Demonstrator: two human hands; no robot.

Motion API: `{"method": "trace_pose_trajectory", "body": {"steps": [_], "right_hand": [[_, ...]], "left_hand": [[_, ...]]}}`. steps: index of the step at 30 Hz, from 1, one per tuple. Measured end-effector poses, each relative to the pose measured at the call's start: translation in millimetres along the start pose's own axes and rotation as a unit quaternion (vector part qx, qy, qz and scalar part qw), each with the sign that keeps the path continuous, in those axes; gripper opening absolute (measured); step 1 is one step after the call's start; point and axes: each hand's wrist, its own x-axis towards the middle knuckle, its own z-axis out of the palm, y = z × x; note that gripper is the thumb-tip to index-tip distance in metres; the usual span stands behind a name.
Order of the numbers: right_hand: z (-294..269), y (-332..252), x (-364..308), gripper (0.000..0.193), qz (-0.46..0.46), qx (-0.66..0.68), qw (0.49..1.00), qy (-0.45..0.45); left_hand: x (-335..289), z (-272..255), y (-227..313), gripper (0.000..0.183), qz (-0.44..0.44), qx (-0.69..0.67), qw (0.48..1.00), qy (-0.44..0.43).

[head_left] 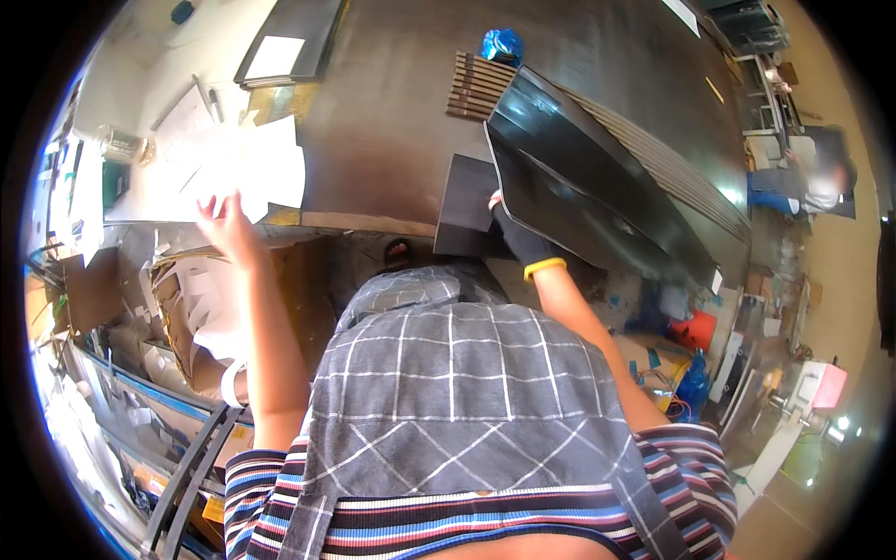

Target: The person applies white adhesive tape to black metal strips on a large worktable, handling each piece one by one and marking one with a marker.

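My left hand [231, 229] is raised at the near edge of the white papers [245, 168], its fingers apart and nothing visible between them. On the right, my right hand [525, 238], in a dark glove that leaves the fingertips bare, holds the near left edge of a long glossy black panel [579, 168]. This panel is tilted and reaches far to the right. Part of the right hand's fingers is hidden by the panel. A smaller flat dark panel [460, 191] lies just left of the right hand and juts over the table's near edge.
Dark slats [477, 86] lie in a row behind the panel, beside a blue shiny bundle [503, 45]. A dark stack [317, 42] sits at the back left. A cardboard box [173, 308] stands below the left arm. Another person [793, 182] is at far right.
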Motion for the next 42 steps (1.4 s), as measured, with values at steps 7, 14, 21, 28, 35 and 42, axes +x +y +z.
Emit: {"method": "trace_pose_trajectory", "body": {"steps": [7,14,21,28,35,42], "right_hand": [[7,-157,-6,0.017,0.031,0.193,0.937,-0.288],[64,-144,67,0.018,-0.079,0.007,0.976,-0.203],[15,-119,39,0.026,-0.121,-0.04,0.992,-0.012],[-111,24,-55,0.022,0.072,-0.051,0.986,0.138],[-222,130,-102,0.02,0.397,0.434,0.747,0.309],[-266,160,-106,0.02,0.392,0.562,0.673,0.277]], "left_hand": [[-102,35,18,0.031,-0.27,-0.041,0.87,-0.411],[-96,47,35,0.045,-0.482,-0.191,0.713,-0.471],[-46,71,-28,0.015,-0.28,-0.131,0.862,-0.401],[-4,107,34,0.063,-0.046,0.035,0.96,-0.273],[-119,213,23,0.035,-0.056,0.174,0.829,-0.528],[-183,276,11,0.035,-0.07,0.213,0.864,-0.451]]}}
